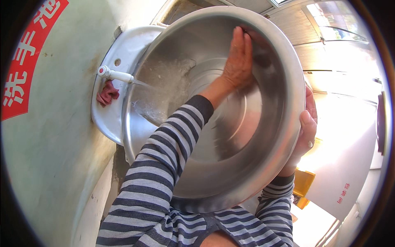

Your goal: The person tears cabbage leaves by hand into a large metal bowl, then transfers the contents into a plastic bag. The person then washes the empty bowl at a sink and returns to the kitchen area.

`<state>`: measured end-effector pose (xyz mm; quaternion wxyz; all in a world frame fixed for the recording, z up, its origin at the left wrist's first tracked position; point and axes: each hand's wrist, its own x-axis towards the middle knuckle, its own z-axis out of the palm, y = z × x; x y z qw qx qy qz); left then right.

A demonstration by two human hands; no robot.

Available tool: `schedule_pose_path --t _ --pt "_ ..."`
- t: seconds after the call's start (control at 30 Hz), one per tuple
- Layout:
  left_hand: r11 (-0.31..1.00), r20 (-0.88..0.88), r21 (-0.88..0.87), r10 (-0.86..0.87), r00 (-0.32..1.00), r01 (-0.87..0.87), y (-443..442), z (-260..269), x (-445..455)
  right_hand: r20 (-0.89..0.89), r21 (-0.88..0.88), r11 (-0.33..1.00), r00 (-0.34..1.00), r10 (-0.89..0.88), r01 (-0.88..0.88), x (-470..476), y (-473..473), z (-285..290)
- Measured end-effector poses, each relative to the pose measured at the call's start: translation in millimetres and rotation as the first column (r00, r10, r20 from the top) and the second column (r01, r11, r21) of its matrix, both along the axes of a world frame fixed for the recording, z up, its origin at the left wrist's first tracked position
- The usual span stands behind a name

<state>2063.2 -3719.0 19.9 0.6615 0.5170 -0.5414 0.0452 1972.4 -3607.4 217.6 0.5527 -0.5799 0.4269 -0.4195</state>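
A large stainless steel basin (213, 182) is tilted over the white sink, its open side towards me. My left hand (239, 61) reaches into it, fingers extended and laid along the upper inner wall; nothing shows in its grasp. At the right, my right hand (308, 126) grips the basin's outer rim, thumb towards me and most fingers hidden behind. A white tap (118, 75) sends a stream of water into the left part of the basin, where water spreads and ripples. The basin's underside and where it rests are hidden.
The white sink (105, 120) stands against a pale wall (58, 139) bearing a red sign (23, 61). A crumpled red cloth (108, 93) lies on the sink's edge beside the tap. Yellow containers (304, 182) and a white door panel (336, 160) with writing are at the right.
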Motion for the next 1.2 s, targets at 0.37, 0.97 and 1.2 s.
schedule_pose_path --t 0.37,0.97,1.2 --pt "0.993 -0.006 0.107 0.040 0.999 -0.039 -4.4 -14.7 14.6 0.054 -0.002 1.000 0.999 0.000 0.000 -2.9 -2.9 -7.1" --pt "0.485 0.315 0.821 0.052 0.948 -0.299 39.1 -125.3 68.5 -0.059 -0.057 0.990 0.990 -0.130 0.126 23.4 8.1 8.0" --pt "0.685 -0.164 0.703 -0.106 0.981 0.192 53.1 -50.3 65.5 -0.084 -0.069 0.978 0.976 -0.201 0.196 26.2 14.8 12.0"
